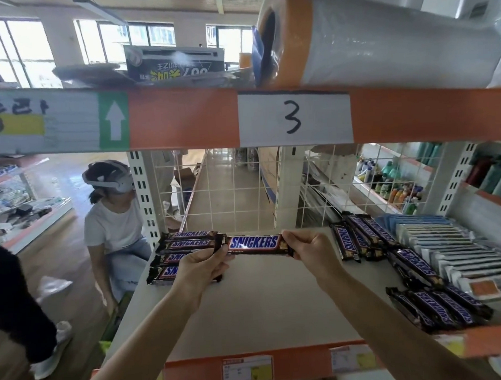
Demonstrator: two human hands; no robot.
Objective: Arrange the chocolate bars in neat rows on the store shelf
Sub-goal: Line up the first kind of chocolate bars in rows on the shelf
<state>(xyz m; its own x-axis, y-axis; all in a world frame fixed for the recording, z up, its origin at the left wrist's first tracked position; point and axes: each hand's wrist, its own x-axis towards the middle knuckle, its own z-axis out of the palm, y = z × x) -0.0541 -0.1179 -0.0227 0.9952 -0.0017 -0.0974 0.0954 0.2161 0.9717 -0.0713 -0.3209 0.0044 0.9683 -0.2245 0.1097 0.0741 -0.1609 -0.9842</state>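
Two hands (202, 263) (311, 251) pinch one Snickers bar (253, 243) between them.

The dark brown chocolate bar (256, 244) wears a glossy, crinkled plastic wrapper above the smooth matt pale shelf board (265, 304), backed by a white-coated metal wire grid (229, 190).

Held bar (256, 244) above shelf (263, 304), between stacked row (186, 250) at left and loose bars (360, 239) at right; boxes (447, 247) farther right.

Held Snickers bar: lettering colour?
Blue on white, on a brown wrapper; Snickers bar shows clearly in the head view.
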